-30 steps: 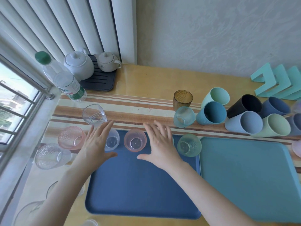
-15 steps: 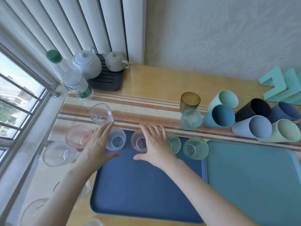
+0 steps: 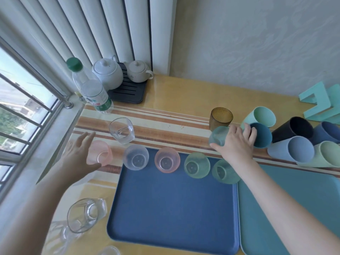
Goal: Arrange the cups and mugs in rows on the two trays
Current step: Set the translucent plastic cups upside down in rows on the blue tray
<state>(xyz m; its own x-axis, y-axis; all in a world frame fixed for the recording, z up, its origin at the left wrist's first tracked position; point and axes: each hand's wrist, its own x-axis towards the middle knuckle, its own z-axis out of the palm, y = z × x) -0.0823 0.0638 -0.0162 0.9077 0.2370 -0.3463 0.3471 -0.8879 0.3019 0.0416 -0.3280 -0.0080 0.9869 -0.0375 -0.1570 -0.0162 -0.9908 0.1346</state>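
Observation:
A dark blue tray (image 3: 173, 208) lies in front of me, with a teal tray (image 3: 303, 208) to its right. Along the blue tray's back edge stand a clear cup (image 3: 136, 157), a pink cup (image 3: 167, 160) and two green cups (image 3: 196, 165) (image 3: 223, 171). My right hand (image 3: 234, 142) reaches behind the tray, its thumb and fingers round a pale teal cup (image 3: 218, 136) next to an amber cup (image 3: 220, 116). My left hand (image 3: 79, 155) hovers with spread fingers beside a pink cup (image 3: 101, 153) left of the tray.
Several coloured mugs lie on their sides at the back right, the teal mug (image 3: 262, 135) nearest my right hand. A clear glass (image 3: 121, 130) stands behind the tray; another clear glass (image 3: 84, 214) lies at the front left. A water bottle (image 3: 92, 89) and teapots (image 3: 108, 73) stand at the back left.
My right hand left the tray's back row and moved right and back onto the pale teal cup. My left hand moved left to the pink cup off the tray.

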